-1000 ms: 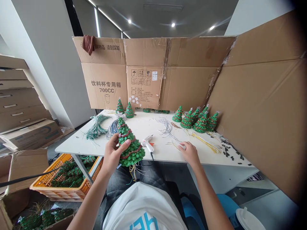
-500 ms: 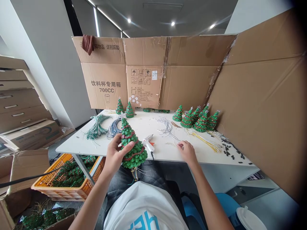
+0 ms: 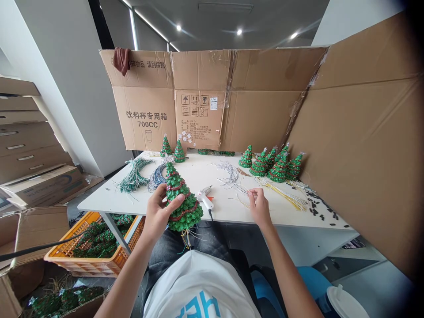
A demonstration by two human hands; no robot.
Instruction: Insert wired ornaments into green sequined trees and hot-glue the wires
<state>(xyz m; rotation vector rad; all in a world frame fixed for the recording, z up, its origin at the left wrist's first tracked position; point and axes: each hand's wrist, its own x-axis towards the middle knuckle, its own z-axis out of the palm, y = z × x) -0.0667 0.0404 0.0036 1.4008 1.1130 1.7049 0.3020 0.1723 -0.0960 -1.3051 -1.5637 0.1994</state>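
Head view, containers first. An orange basket point(image 3: 89, 266) stands on the floor, below and well to the left of the glue gun point(image 3: 205, 197); it is loaded with green toy trees lying in a heap. Further left and lower, at the corner of the view, a cardboard box point(image 3: 5, 293) holds more of the same trees point(image 3: 59, 302).

The glue gun lies on the white desk point(image 3: 212, 170) near its front edge. Just left of the gun, the left hand point(image 3: 158, 213) holds a small tree point(image 3: 181, 202), fingers wrapped round its left side and thumb across the front. This tree is upright, leaning slightly, its base past the front edge of the desk and above the lap. It is a cone of shiny green tiers with a red bead garland spiralling round it; thin pale and yellow wire ends hang from the base.

Right of the gun, the right hand point(image 3: 260, 206) is over the desk with thumb and forefinger pinched together at loose pale wires point(image 3: 232, 179). Whether a strand is actually gripped cannot be told.

Behind the gun to the right stands a cluster of finished trees point(image 3: 278, 165); behind to the left, a pair of trees point(image 3: 172, 150) and a green wire bundle point(image 3: 134, 174). Yellow wires point(image 3: 285, 194) lie right of the gun. A cardboard wall point(image 3: 198, 101) backs the desk.
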